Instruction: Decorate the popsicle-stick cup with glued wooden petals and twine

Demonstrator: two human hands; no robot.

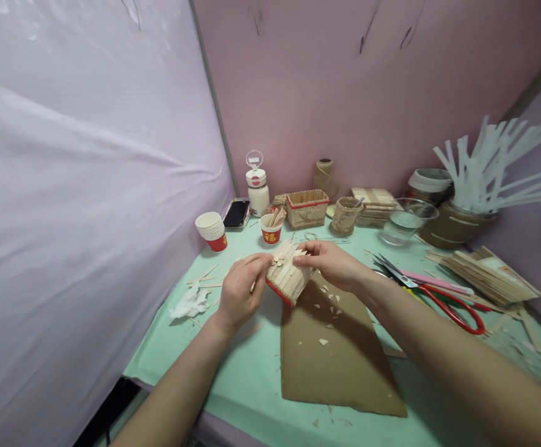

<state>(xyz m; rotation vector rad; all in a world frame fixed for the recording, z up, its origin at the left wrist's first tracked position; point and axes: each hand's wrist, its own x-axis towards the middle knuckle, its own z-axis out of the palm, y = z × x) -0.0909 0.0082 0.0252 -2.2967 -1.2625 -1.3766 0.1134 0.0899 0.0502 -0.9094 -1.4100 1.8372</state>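
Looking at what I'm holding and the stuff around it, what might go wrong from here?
The wooden-strip piece, gripped by the left hand and right hand, might lose a strip if squeezed hard. The red-handled scissors lie close to the right forearm, which could brush them. Loose wood chips on the brown board could scatter.

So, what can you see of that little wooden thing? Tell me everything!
The little wooden thing looks made of pale, flat sticks side by side, with uneven, partly pointed ends along its far edge. A red strip lines the near edge. Small rounded pale pieces show near its left side. It's tilted above the green table, the left hand holding that side, the right hand its far right part. Its underside is hidden.
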